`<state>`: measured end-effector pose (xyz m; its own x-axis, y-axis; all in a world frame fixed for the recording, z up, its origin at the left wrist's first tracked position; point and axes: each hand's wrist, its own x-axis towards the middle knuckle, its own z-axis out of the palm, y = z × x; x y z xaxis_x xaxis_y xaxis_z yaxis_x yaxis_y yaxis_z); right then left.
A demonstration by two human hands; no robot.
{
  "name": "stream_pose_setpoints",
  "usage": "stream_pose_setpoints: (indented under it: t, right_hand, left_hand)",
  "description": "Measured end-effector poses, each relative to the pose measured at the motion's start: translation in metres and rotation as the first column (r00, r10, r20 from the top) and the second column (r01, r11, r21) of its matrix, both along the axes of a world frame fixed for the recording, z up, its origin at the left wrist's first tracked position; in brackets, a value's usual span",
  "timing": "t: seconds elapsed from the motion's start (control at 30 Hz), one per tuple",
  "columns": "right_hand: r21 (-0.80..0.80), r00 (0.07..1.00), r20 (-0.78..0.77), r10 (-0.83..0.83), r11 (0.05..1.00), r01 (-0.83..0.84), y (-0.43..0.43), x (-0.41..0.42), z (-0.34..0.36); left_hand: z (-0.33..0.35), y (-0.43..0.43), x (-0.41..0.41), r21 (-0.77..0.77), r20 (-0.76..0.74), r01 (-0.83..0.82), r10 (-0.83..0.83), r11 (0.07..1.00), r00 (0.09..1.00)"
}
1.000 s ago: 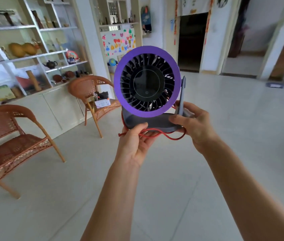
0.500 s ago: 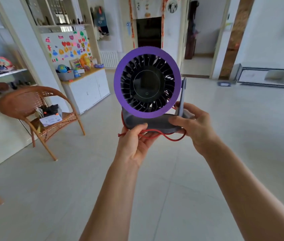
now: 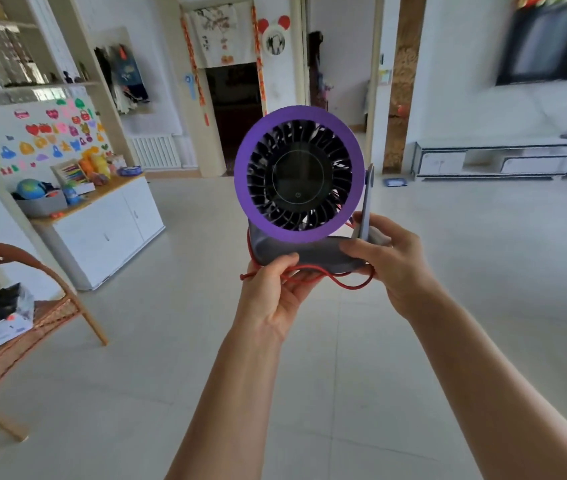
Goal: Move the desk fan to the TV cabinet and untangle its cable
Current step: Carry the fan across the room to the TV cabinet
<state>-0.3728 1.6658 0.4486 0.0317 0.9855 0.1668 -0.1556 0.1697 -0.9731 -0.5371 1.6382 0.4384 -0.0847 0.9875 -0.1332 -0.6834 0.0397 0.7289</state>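
Chair, far L, on floor. L hand clamped on fan base, red cable looped under. Fan upright, mid-air, centre rm. R hand clamped on base R end. TV cabinet far R, well apart from fan.

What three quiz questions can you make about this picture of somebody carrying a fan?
1. True or false: both hands hold the grey base of the purple-ringed desk fan.
2. Which hand has the thin red cable running under it: A left hand, B right hand?
3. Fill in: the low white TV cabinet stands to the carrier's ____.

Key: 1 true; 2 A; 3 right.
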Motion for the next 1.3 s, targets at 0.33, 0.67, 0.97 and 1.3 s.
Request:
stream_pose_setpoints:
  t: [0.33, 0.67, 0.97, 1.3]
  right_hand:
    - [-0.007, 0.990, -0.049, -0.132, 0.991, 0.131, 0.138, 0.024, -0.003]
    - [0.012, 0.981, 0.024, -0.193, 0.981, 0.192, 0.282, 0.118, -0.008]
    - [0.018, 0.969, 0.097, -0.226, 0.974, 0.225, 0.420, 0.217, 0.000]
    - [0.011, 0.970, 0.085, -0.230, 0.973, 0.230, 0.561, 0.272, -0.012]
  left_hand:
    - [0.002, 0.163, 0.021, 0.012, -0.054, 0.149, -0.148, 0.989, 0.987]
    - [-0.009, 0.314, 0.114, -0.016, -0.016, 0.207, -0.207, 0.978, 0.978]
    - [-0.006, 0.445, 0.214, -0.038, 0.021, 0.208, -0.208, 0.977, 0.978]
    - [-0.011, 0.590, 0.268, -0.029, 0.000, 0.221, -0.221, 0.975, 0.975]
